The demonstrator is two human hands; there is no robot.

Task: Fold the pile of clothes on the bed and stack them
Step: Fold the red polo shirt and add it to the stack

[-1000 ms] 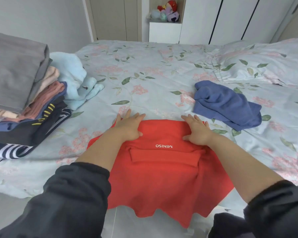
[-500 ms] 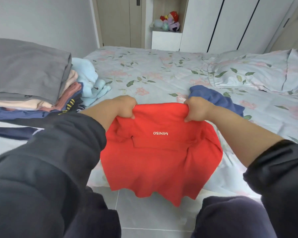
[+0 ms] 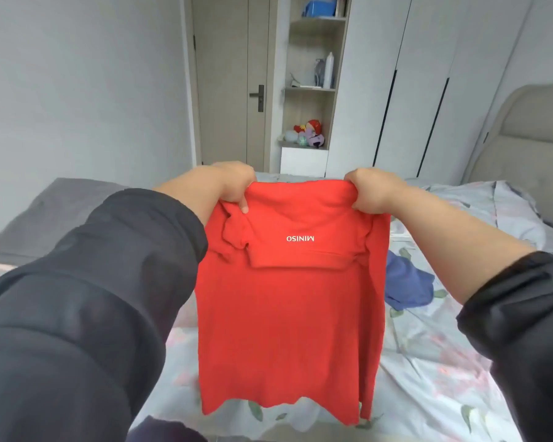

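Floral bedding covers the bed (image 3: 444, 362); wardrobe doors and an open shelf stand behind it.

Head view: the left hand (image 3: 233, 183) and right hand (image 3: 371, 193) each pinch a top corner of the red garment (image 3: 288, 314), fingers curled into the cloth. It hangs clear of the bed at centre, hem toward 6 o'clock.

Progress, as judged: grey folded cloth (image 3: 61, 212) at 9 o'clock suggests finished work. The blue garment (image 3: 409, 285) at 3 o'clock lies crumpled and unfolded. The red piece is not yet stacked.
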